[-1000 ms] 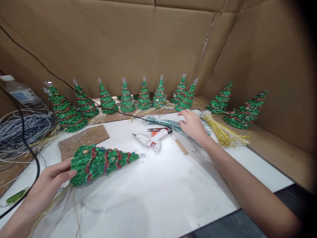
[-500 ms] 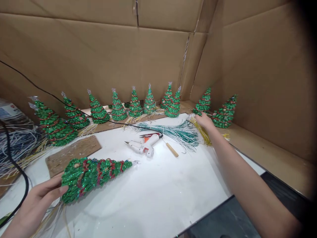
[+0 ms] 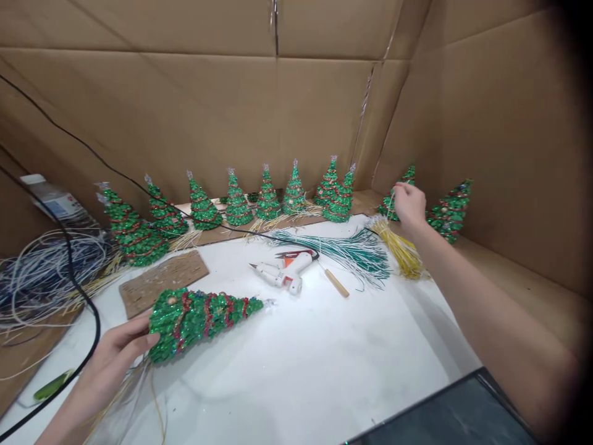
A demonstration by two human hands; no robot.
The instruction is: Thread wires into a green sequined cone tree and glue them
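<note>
Nearest the camera, the left hand [image 3: 118, 355] closes thumb and fingers around the wide base of a sequinned tree [image 3: 204, 315]. The tree lies on its side over the white tabletop [image 3: 301, 371], tip pointing right. Loose yellow strands [image 3: 139, 395] trail from under the base towards the person, so this tree looks like the one not yet finished. A black cable [image 3: 88, 309] loops past the wrist. Just beyond lie a flat cardboard scrap [image 3: 162, 281], a white glue gun [image 3: 280, 272] with red snips [image 3: 294, 253] touching it, and a wooden-handled tool [image 3: 337, 284]. None of them is in a hand. Farther on, a green wire bundle [image 3: 352, 250] fans out beside a yellow wire bundle [image 3: 401, 250], and both are thick with unused strands. The right hand [image 3: 410, 204] is raised just above the yellow one with its fingers curled in together. Whether a strand sits between them is too fine to tell. At the back, a row of upright trees [image 3: 266, 198] stands along the cardboard wall [image 3: 185, 123], and by their looks they are complete
</note>
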